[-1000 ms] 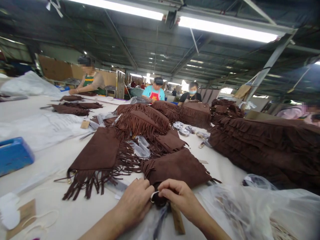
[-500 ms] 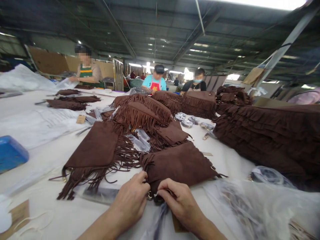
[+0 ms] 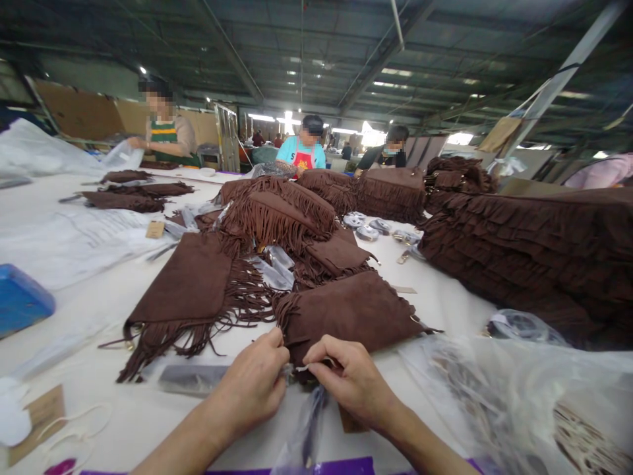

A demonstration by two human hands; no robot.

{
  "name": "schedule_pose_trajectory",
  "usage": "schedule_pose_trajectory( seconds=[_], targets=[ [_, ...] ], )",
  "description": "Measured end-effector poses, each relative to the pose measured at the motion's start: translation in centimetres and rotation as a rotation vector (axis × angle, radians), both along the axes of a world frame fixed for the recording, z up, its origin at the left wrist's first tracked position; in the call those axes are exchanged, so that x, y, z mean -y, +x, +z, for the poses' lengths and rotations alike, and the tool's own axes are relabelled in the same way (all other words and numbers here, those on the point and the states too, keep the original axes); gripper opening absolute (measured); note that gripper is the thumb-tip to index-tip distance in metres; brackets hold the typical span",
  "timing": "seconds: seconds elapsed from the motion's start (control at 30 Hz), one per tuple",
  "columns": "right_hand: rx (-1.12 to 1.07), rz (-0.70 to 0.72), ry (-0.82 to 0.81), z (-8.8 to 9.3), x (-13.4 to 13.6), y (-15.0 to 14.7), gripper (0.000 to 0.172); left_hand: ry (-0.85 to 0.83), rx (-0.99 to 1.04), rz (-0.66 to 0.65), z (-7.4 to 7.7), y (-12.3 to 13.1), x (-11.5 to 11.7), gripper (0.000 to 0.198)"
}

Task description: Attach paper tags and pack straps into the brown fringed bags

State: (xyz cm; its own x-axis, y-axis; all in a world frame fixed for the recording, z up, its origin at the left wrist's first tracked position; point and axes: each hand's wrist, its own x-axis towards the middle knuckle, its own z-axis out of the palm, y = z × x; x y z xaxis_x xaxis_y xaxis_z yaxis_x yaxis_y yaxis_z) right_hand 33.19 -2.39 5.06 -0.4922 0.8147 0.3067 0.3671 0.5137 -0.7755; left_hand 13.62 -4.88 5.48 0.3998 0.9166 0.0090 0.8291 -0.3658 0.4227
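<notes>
A dark brown suede-like bag with fringe (image 3: 346,310) lies flat on the table in front of me. At its near left corner my left hand (image 3: 262,373) is closed in a pinch; what its fingertips hold is hidden. Close beside it, my right hand (image 3: 349,373) pinches a thin white string (image 3: 301,369) between thumb and forefinger. A brown card tag (image 3: 352,420) shows partly under the right hand. Below the two hands lies a clear plastic sleeve with something dark inside (image 3: 310,422). Left of them is another plastic-wrapped grey piece (image 3: 190,379), beside a second fringed bag (image 3: 182,280).
More fringed bags (image 3: 281,214) are heaped ahead, and a large brown stack (image 3: 524,264) stands at right. Coiled straps (image 3: 367,232), a plastic bag of strings (image 3: 583,429), a blue tray (image 3: 22,300) and a card tag (image 3: 42,419) lie around. Several co-workers stand across the table.
Both hands stay at the bag's corner and have shifted slightly, with a small gap between the fingertips. The view has tilted down a little, showing a purple strip at the near edge.
</notes>
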Motion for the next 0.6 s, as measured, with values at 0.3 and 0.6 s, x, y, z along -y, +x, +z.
schedule_pose_trajectory(
  seconds=[0.3, 0.6],
  targets=[
    [0.038, -0.050, 0.060, 0.8, -0.4, -1.2, 0.013, -0.055, 0.199, 0.012, 0.8, -1.0, -0.5, 0.013],
    [0.098, -0.016, 0.213, 0.4, -0.5, -1.9, 0.014, -0.134, 0.234, 0.083, 1.1, -1.1, -0.6, 0.012]
  ],
)
